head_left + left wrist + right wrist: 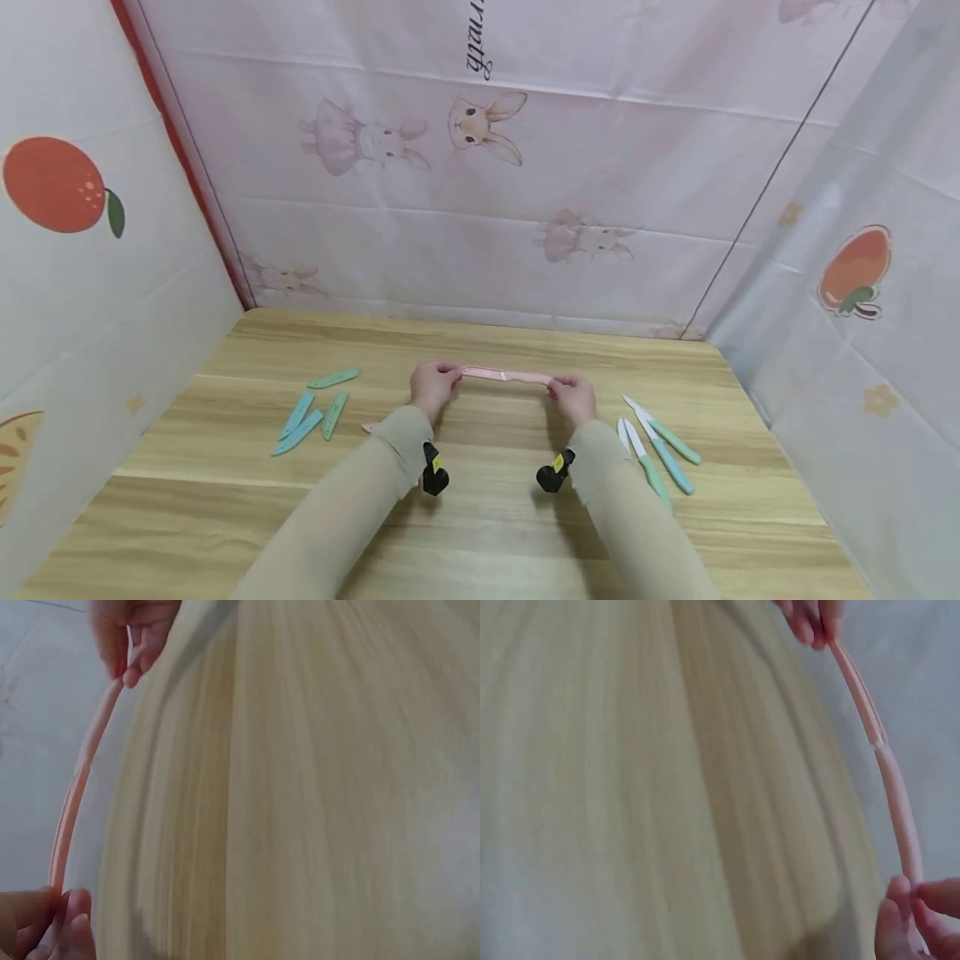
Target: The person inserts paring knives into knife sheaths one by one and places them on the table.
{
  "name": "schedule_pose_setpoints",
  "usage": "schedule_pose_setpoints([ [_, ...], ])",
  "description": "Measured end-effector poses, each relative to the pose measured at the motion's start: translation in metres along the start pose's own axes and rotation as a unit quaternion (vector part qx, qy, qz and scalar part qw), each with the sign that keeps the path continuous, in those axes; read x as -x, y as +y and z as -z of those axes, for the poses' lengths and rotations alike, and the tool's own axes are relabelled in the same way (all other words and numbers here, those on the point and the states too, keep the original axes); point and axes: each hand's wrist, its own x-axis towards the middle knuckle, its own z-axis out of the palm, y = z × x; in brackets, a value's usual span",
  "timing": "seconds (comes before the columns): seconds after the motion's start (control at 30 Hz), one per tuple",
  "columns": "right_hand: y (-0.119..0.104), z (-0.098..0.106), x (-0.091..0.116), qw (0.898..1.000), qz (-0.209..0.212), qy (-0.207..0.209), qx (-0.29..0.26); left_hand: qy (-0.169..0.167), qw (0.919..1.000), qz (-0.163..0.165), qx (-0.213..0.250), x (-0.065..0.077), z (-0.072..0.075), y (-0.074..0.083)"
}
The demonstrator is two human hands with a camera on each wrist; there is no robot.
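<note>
r of pink knife (527, 378), grn/blue knives (672, 467) ptly behind sleeve (611, 471)

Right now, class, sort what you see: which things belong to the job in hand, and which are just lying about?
In the job:
pink cover, pinched by the left hand
pink-handled knife, pinched by the right hand

Lying about, for now:
two blue covers
two green covers
pink piece, partly hidden by the left sleeve
two green-handled knives
blue-handled knife
fourth blade, handle hidden
</note>
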Motion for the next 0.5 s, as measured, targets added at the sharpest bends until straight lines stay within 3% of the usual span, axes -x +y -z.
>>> schedule_pose_setpoints([
  [0.1,0.002,-0.001,-0.005,0.999,-0.02,-0.017,0.02,-0.014,0.9974,-0.011,-0.07,-0.005,0.002,-0.002],
  [0.2,0.004,-0.003,-0.007,0.999,-0.031,-0.024,0.036,-0.028,0.9938,-0.006,-0.108,-0.008,0.003,-0.006],
  [0.33,0.007,-0.005,-0.007,0.997,-0.036,-0.02,0.057,-0.028,0.9911,0.008,-0.13,-0.009,0.002,-0.012],
  [0.5,0.007,-0.007,-0.008,0.99,-0.017,-0.011,0.143,-0.017,0.9886,0.009,-0.149,-0.009,0.002,-0.012],
])
